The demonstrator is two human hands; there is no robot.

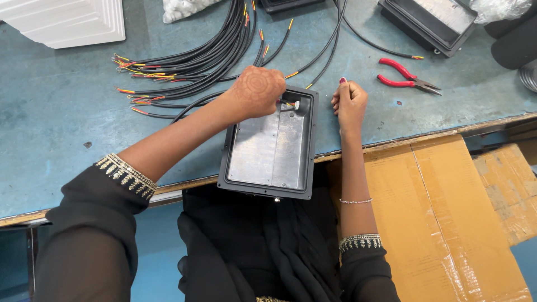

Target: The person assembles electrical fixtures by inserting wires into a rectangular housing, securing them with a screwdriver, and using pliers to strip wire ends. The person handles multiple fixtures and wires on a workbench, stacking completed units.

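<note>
A dark rectangular housing [271,148] with a bare metal floor overhangs the near edge of the blue table [56,106]. The left hand [256,90] reaches into its far corner, at a small fitting with coloured wire ends. The right hand [349,102], fingers curled, rests just beside the housing's right wall. A bundle of black cables [196,61] fans out toward the far left; red-handled pliers [405,77] lie well apart, toward the far right.

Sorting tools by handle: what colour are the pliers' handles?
Red, on the pliers lying right of the right hand; head view.
</note>
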